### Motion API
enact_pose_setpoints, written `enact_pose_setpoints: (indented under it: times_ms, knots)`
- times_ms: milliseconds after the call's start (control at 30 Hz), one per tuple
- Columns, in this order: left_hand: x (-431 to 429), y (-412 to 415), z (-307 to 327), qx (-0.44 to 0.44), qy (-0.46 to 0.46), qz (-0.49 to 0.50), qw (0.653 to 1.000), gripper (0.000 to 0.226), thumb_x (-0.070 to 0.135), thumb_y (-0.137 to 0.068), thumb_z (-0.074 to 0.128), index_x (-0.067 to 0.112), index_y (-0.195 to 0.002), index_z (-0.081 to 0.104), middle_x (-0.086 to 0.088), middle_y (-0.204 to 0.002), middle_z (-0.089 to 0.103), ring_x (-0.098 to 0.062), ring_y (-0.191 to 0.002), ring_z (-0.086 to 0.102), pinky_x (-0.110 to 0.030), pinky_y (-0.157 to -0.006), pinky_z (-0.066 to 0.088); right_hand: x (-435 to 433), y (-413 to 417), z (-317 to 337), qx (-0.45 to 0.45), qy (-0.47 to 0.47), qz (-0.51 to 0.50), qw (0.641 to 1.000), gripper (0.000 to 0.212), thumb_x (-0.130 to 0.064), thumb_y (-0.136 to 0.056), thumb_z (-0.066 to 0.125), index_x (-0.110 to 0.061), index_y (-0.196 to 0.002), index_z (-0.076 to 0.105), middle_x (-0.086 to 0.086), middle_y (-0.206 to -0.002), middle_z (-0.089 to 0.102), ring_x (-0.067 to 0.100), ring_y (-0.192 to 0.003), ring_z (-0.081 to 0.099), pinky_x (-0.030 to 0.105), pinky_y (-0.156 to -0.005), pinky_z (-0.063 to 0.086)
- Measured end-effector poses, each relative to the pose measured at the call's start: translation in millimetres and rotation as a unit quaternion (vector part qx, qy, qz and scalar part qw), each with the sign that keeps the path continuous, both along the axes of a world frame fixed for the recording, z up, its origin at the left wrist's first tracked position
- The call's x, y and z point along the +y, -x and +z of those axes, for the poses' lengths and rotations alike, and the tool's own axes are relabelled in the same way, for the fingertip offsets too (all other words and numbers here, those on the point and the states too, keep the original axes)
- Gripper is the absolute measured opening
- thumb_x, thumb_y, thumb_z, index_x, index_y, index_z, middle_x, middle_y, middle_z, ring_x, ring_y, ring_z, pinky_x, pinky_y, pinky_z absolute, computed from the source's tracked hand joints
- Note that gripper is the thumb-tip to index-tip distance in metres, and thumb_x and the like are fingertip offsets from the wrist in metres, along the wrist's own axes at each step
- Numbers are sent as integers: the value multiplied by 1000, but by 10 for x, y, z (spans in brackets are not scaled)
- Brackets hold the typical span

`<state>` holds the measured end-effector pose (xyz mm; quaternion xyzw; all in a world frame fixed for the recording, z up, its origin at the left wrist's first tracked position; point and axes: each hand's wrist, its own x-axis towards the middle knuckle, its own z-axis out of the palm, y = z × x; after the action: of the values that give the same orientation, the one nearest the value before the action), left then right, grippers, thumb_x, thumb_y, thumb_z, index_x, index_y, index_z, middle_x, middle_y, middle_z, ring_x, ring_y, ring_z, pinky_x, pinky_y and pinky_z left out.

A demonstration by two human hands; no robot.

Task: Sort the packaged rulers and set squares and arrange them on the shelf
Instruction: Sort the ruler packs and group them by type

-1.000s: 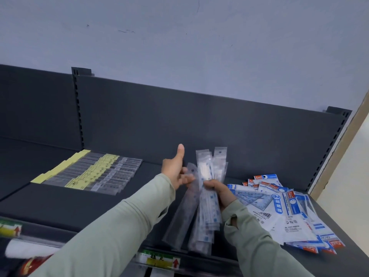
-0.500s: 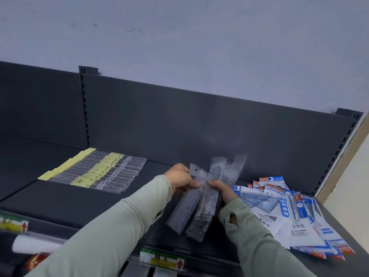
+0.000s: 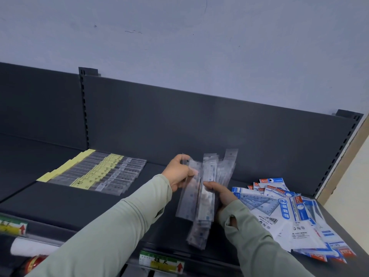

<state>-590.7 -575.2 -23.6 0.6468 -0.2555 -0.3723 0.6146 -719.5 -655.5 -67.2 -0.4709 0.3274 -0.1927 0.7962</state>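
Note:
Over the dark shelf [image 3: 83, 198] I hold a fanned bundle of clear packaged rulers [image 3: 207, 188] between both hands. My left hand [image 3: 177, 172] pinches the leftmost ruler pack near its top. My right hand [image 3: 221, 193] grips the rest of the bundle from the right side, thumb across the front. A pile of blue and white set square packs [image 3: 287, 212] lies on the shelf at the right. A neat row of ruler packs with yellow labels [image 3: 95, 171] lies flat at the left rear of the shelf.
The shelf's dark back panel [image 3: 199, 124] rises behind the goods, with slotted uprights at left and right. Price tags [image 3: 161, 263] sit on the front rail. A red and white item [image 3: 30, 254] shows on the level below at left.
My left thumb came down from pointing up and now pinches a ruler pack. The bundle has tilted and fanned out, then straightened, while staying between both hands.

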Motion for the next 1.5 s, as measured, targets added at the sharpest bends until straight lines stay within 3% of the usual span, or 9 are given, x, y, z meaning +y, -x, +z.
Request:
enact_pose_setpoints:
  times_ms: [167,300,400,533,667,833,1100,1333,1500]
  knots:
    - [-17,10,16,-13,17,-12,1000,73,-15,-84,51,30,-138,34,-13,-111,55,-14,-65,57,-31,-54,56,28,-51,47,49,51,-13,997,51,-13,-59,79,0,-106,67,17,-83,72,32,-79,67,44,-83,53]
    - [31,-13,82,-41,35,-26,998,47,-14,-86,47,10,-126,54,-10,-85,58,-17,-65,59,-34,-51,58,7,-52,80,55,76,-17,995,61,-13,-45,77,2,-103,67,21,-89,70,34,-80,66,52,-88,52]
    - [71,-82,125,-61,39,-43,996,35,-16,-85,43,2,-112,58,-16,-88,64,-25,-67,66,-35,-59,60,0,-27,79,51,75,-11,996,59,-12,-42,77,1,-99,69,22,-91,70,35,-83,66,54,-88,52]
    - [50,-139,73,-79,51,-30,995,27,-19,-88,45,-1,-101,60,-13,-81,65,-21,-59,68,-31,-57,60,20,-2,64,28,55,16,998,32,-9,-57,76,-1,-87,70,16,-77,71,29,-68,67,43,-77,54]
    - [13,-146,-8,-146,35,9,989,9,4,-90,62,7,-82,65,-7,-68,62,-17,-50,60,-29,-51,56,17,-11,64,19,54,32,998,38,-14,-61,79,-5,-97,69,14,-85,73,28,-77,69,44,-86,52]
    - [-14,-180,23,-291,-34,12,956,6,16,-85,68,15,-83,74,5,-83,68,-9,-78,58,-20,-68,43,13,-36,76,33,69,29,997,42,-11,-51,75,-2,-92,69,15,-78,72,29,-71,68,41,-79,55]
    - [101,-238,179,-106,-62,-16,992,17,15,-89,55,15,-72,58,1,-59,53,-13,-49,50,-19,-43,34,0,-20,76,17,71,37,997,40,-7,-51,71,3,-89,66,16,-73,66,26,-60,64,35,-63,56]
    - [105,-271,155,-72,-36,44,996,33,21,-98,53,14,-66,48,-1,-52,46,-11,-36,42,-15,-34,32,17,-43,99,7,91,70,993,22,-2,-60,71,4,-79,61,11,-59,64,20,-49,63,27,-49,52]
    - [144,-200,199,17,29,-11,999,28,38,-88,66,12,-89,56,-8,-78,63,-15,-54,57,-21,-43,49,36,-80,113,7,91,46,995,47,-4,-50,71,5,-96,65,17,-73,67,26,-59,66,34,-57,55]
